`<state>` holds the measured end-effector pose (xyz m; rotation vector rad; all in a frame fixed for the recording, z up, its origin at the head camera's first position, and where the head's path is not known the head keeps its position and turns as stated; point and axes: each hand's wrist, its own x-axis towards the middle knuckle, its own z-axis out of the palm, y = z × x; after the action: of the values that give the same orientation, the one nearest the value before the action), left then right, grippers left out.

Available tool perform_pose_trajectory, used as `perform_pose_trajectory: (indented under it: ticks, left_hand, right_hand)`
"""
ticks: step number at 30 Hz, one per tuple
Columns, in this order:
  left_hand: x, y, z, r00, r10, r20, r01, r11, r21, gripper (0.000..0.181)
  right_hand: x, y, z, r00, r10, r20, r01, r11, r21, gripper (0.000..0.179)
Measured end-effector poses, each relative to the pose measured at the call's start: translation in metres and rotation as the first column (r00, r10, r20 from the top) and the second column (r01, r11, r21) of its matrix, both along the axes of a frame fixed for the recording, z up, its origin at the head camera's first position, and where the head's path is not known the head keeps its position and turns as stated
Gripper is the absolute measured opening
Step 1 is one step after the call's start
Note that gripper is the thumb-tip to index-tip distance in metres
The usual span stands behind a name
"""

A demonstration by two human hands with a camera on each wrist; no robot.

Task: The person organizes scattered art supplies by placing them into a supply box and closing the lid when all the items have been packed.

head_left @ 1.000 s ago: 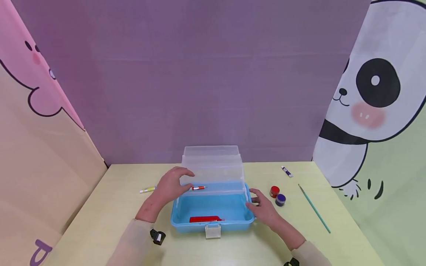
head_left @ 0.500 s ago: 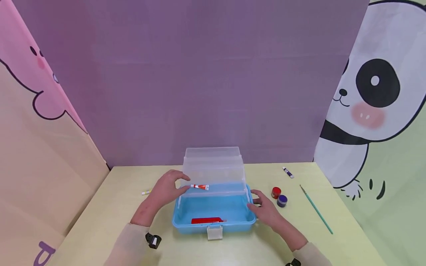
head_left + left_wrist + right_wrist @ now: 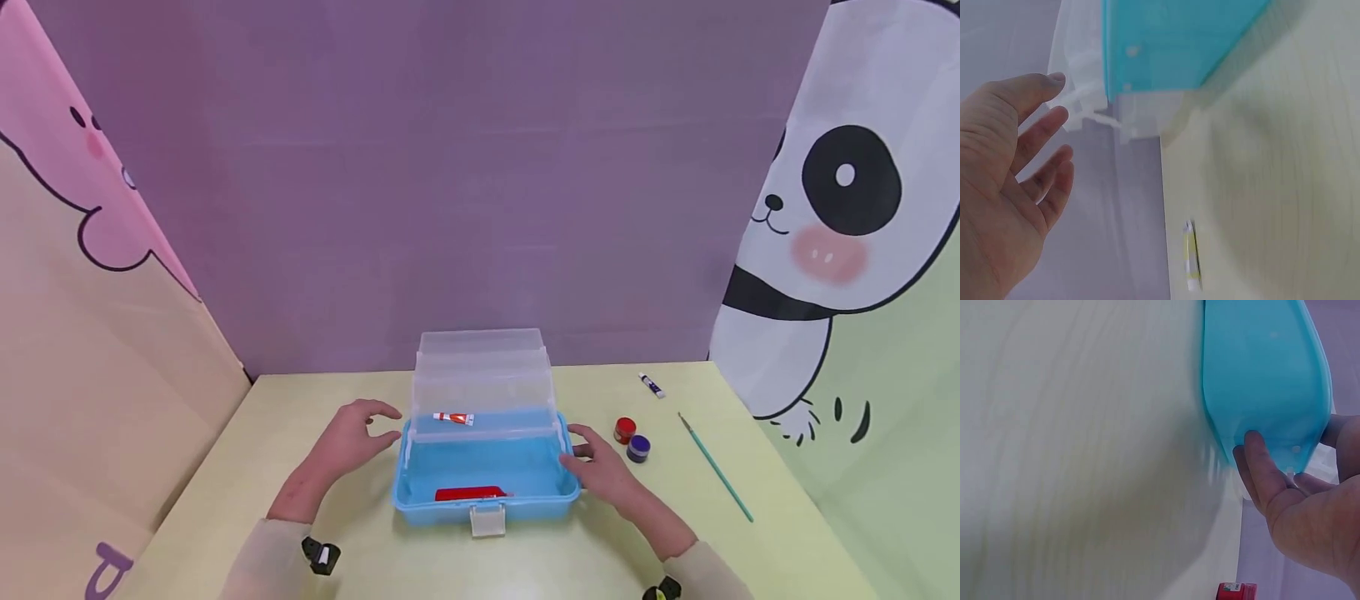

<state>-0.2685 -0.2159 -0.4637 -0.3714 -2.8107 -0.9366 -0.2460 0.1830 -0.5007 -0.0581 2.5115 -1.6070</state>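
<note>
A light blue plastic storage box (image 3: pixel 487 510) stands with its translucent lid (image 3: pixel 483 362) tipped open at the back. An orange-and-white paint tube (image 3: pixel 453 418) lies at the lower part of that lid. Inside the box, by the front wall, is a red tube (image 3: pixel 471 493) with a thin tip. My left hand (image 3: pixel 352 437) hovers just left of the box, thumb and fingers apart, holding nothing. My right hand (image 3: pixel 603 473) grips the box's right side, thumb over the rim and fingers against the outer wall (image 3: pixel 1266 381).
Right of the box stand a red paint pot (image 3: pixel 625 430) and a purple one (image 3: pixel 638 448). Farther right lies a teal paintbrush (image 3: pixel 716 468); a small dark-blue-and-white tube (image 3: pixel 652 385) is near the back edge. A yellow-and-white tube (image 3: pixel 1191 256) lies on the table to the left.
My left hand has let go of the orange-and-white tube at the lid and drawn back leftward, out past the box's side. My right hand keeps its grip.
</note>
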Motion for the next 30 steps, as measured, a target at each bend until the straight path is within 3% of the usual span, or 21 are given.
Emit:
perform_pose_trajectory:
  ticks: [9, 20, 30]
  left_hand:
    - [-0.015, -0.027, -0.01, 0.999, -0.012, -0.032, 0.012, 1.0, 0.001, 0.026]
    - [-0.018, -0.071, -0.05, 0.997, 0.07, 0.01, -0.071, 0.997, 0.021, 0.03]
    - [-0.025, -0.1, -0.059, 0.993, 0.112, 0.032, -0.112, 0.994, 0.015, 0.035]
  right_hand:
    - [-0.008, 0.006, -0.001, 1.0, -0.013, -0.007, 0.013, 1.0, 0.025, 0.057]
    - [-0.008, 0.007, -0.001, 0.999, 0.037, -0.007, -0.037, 0.999, 0.024, 0.059]
    - [-0.007, 0.007, -0.004, 0.999, 0.053, 0.014, -0.053, 0.999, 0.011, 0.058]
